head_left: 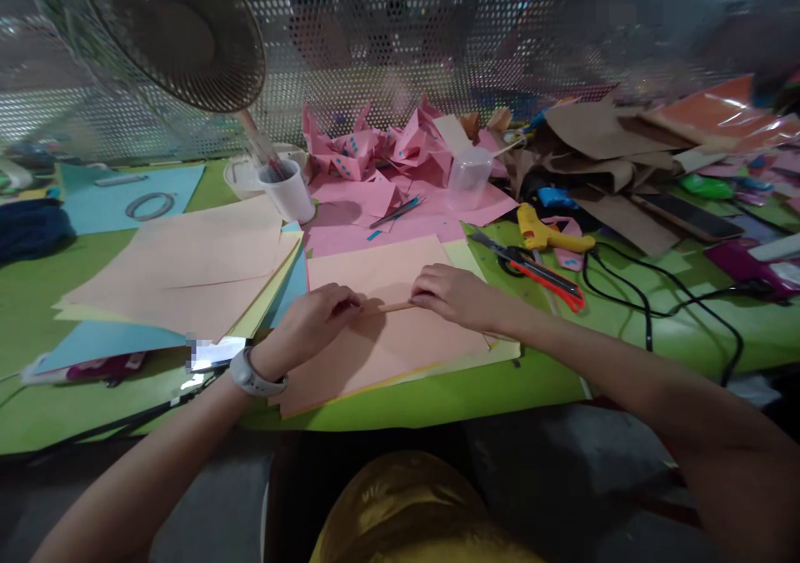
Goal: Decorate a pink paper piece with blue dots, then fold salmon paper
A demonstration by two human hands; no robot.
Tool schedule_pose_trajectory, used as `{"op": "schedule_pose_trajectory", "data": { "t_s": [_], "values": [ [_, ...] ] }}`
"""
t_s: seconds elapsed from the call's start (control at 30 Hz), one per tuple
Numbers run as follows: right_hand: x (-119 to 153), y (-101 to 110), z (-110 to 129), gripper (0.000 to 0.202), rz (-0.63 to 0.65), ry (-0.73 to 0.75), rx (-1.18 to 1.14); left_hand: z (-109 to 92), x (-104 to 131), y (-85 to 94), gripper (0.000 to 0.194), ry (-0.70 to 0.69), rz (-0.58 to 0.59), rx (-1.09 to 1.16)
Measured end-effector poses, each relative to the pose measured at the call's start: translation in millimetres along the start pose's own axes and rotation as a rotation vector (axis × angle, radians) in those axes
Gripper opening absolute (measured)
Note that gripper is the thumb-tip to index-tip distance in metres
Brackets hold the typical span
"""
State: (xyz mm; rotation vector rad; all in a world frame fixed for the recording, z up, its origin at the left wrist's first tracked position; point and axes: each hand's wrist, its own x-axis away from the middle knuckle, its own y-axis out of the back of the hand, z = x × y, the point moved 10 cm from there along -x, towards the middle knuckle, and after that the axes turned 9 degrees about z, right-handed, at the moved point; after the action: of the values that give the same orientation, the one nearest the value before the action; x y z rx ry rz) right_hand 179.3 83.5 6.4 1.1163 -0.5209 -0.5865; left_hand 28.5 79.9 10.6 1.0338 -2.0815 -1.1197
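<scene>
Between my two hands runs a thin rolled strip of peach paper (395, 306), lying low over a stack of peach sheets (375, 355). My left hand (316, 323), below a pale wristwatch (248, 373), pinches the strip's left end with closed fingers. At the right end, the closed fingers of my right hand (447, 295) grip the same strip. Yellow paper edges show beneath the peach sheets. Whatever part of the strip lies inside the fingers is hidden.
Left of the hands is another pile of peach sheets (181, 263). Behind stand a white cup (287, 192), a fan (181, 38) and folded pink paper (412, 142). On the right lie scissors (500, 249), a red cutter (550, 280) and a yellow glue gun (550, 234) with black cables.
</scene>
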Motion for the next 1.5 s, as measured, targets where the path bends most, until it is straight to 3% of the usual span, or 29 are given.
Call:
{"op": "schedule_pose_trajectory", "data": {
  "t_s": [0.1,0.23,0.4,0.53,0.77,1.23,1.5],
  "values": [
    [-2,0,-6,0.018,0.019,-0.059,-0.056,-4,2,0.4,0.017,0.012,-0.011,-0.056],
    [-7,-3,-12,0.015,0.040,-0.081,-0.105,-32,10,-7.9,0.027,-0.040,-0.070,-0.372],
    [-9,-2,-14,0.014,0.033,-0.069,-0.140,-66,18,-38.0,0.058,-0.190,-0.136,-0.500],
    [-7,-1,-14,0.017,0.024,-0.081,-0.156,-62,15,-55.3,0.082,-0.212,-0.107,-0.503],
    [-5,1,-17,0.008,0.003,-0.138,-0.189,-51,12,-57.4,0.080,-0.202,-0.049,-0.478],
    [-2,3,-26,0.016,-0.005,-0.200,-0.171,-53,11,-61.0,0.083,-0.152,-0.042,-0.490],
    [11,4,-50,0.019,0.045,-0.244,-0.198,-58,10,-58.7,0.077,-0.172,-0.041,-0.520]
  ]
}}
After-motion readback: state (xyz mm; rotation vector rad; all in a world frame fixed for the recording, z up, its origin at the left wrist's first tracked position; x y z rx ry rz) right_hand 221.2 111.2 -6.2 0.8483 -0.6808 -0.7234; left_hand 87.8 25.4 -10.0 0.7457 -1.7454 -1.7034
